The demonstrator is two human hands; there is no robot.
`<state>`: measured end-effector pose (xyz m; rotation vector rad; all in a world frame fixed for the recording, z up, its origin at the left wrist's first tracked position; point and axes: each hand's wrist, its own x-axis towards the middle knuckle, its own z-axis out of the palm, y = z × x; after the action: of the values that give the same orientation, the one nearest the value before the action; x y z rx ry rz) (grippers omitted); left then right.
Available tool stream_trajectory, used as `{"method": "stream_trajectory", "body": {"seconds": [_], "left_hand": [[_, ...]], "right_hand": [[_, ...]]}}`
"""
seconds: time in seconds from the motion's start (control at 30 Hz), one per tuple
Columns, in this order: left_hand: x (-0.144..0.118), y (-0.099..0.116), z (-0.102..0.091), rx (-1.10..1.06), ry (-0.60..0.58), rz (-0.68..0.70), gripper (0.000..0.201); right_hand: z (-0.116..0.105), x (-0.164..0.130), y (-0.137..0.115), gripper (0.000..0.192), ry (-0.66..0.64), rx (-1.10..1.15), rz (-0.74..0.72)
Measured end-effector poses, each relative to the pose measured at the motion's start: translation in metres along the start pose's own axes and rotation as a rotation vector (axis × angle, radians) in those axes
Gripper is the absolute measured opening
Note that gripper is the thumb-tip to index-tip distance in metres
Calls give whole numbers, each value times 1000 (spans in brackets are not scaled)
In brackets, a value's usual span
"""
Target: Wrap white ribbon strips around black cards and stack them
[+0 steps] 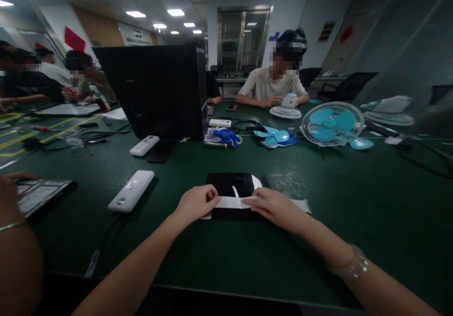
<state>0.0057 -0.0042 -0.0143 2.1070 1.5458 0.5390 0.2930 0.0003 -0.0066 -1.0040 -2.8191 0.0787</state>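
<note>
A flat black device [230, 183] lies on the green table [336, 212] right in front of me. Across its near edge runs a white paper strip [231, 202], with a small white tab curling up from it. My left hand [196, 203] pinches the strip's left end. My right hand [274, 207] lies flat with its fingers pressing on the strip's right part. A clear bracelet sits on my right wrist.
A white power bank [131, 191] with a cable lies to the left, another [144, 145] beyond it. A black monitor back [155, 89] stands ahead. Blue gloves [227, 136], fan blades [277, 136] and a fan grille [331, 123] lie farther off. A person sits opposite; another's arm [16, 254] is at left.
</note>
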Motion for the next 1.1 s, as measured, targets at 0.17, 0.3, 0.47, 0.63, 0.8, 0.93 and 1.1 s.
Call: {"method": "stream_trajectory", "body": {"seconds": [0.17, 0.3, 0.47, 0.63, 0.8, 0.93, 1.1], "left_hand": [[2, 0, 5, 104, 20, -34, 23], [3, 2, 8, 124, 21, -63, 24], [4, 2, 9, 101, 45, -49, 27], [4, 3, 9, 79, 108, -30, 27], [3, 7, 2, 25, 222, -53, 30], [2, 6, 0, 17, 259, -43, 25], [1, 5, -2, -8, 288, -35, 22]], "right_hand": [[5, 0, -5, 37, 10, -55, 4], [5, 0, -11, 33, 56, -85, 23], [1, 2, -21, 35, 104, -109, 13], [6, 3, -24, 41, 46, -97, -9], [11, 3, -23, 43, 52, -87, -5], [10, 3, -22, 44, 47, -59, -8], [5, 2, -16, 61, 63, 7, 56]]}}
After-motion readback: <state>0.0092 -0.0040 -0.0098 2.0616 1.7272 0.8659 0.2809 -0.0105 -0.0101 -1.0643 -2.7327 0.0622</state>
